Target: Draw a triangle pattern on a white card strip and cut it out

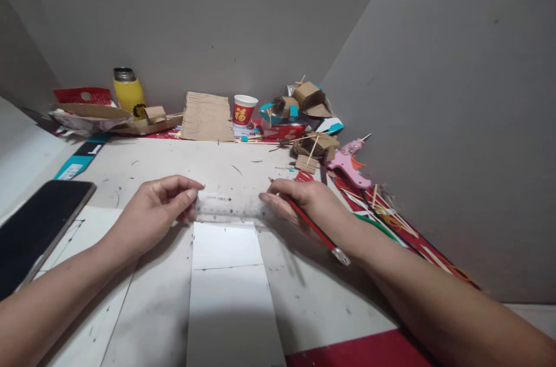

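head view: left grip pinches clear ruler, right grip (touching it) holds red pencil.

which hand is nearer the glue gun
Right. The right hand, holding the pencil, is left of the glue gun and lower in view; the left hand is much farther left, at the left end of the clear strip.

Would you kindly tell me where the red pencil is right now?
In the head view, the red pencil is right of centre, held in the right hand, beside the clear strip.
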A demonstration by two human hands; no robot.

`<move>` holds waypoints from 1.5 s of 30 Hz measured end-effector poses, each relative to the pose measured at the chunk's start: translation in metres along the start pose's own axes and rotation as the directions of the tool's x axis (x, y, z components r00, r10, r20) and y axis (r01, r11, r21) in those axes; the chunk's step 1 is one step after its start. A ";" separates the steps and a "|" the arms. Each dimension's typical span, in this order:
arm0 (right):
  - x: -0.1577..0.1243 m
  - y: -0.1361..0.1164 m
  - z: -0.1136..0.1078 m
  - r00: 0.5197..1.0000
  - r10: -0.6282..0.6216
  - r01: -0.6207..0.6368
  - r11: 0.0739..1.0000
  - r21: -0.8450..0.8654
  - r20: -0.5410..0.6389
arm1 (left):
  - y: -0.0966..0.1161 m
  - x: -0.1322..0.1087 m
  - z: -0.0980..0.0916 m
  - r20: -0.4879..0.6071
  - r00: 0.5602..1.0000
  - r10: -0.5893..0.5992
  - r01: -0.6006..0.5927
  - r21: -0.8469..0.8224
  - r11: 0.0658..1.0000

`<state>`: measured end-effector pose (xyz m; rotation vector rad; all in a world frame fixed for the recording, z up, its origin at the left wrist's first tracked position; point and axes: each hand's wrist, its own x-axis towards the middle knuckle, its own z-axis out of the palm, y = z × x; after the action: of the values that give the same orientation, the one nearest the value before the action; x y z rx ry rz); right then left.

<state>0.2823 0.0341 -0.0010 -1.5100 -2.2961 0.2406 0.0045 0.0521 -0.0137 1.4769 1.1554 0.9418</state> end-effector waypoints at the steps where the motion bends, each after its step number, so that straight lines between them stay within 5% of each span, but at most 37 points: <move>1: 0.001 0.003 -0.001 1.000 0.014 -0.015 0.999 -0.031 -0.025 | 0.001 0.000 0.000 -0.049 0.998 0.032 -0.030 0.042 0.999; 5: 0.006 0.012 -0.004 0.998 0.052 -0.056 0.995 -0.084 -0.044 | 0.003 -0.001 -0.003 -0.160 0.977 0.138 -0.103 0.209 0.972; 13: 0.011 0.018 -0.007 0.994 0.011 -0.029 0.988 0.153 0.113 | 0.003 -0.010 0.002 -0.073 0.904 0.422 -0.345 0.459 0.819; 16: 0.012 0.022 -0.013 0.990 0.005 -0.029 0.985 0.173 0.138 | 0.004 -0.017 0.008 0.067 0.859 0.507 -0.468 0.504 0.726; 22: 0.015 0.027 -0.027 0.975 -0.040 -0.010 0.974 0.225 0.217 | -0.005 -0.025 0.017 0.473 0.692 0.546 -0.709 0.587 0.390; 31: 0.015 0.035 -0.023 0.941 -0.098 0.005 0.961 0.276 0.323 | -0.010 -0.021 0.018 0.580 0.680 0.448 -0.716 0.656 0.239; 45: 0.017 0.048 -0.010 0.934 -0.104 0.016 0.968 0.250 0.342 | -0.011 -0.021 0.016 0.564 0.721 0.403 -0.690 0.642 0.334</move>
<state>0.3214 0.0687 -0.0048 -1.3550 -2.4644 0.8066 0.0127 0.0285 -0.0274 2.8640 0.8483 0.5026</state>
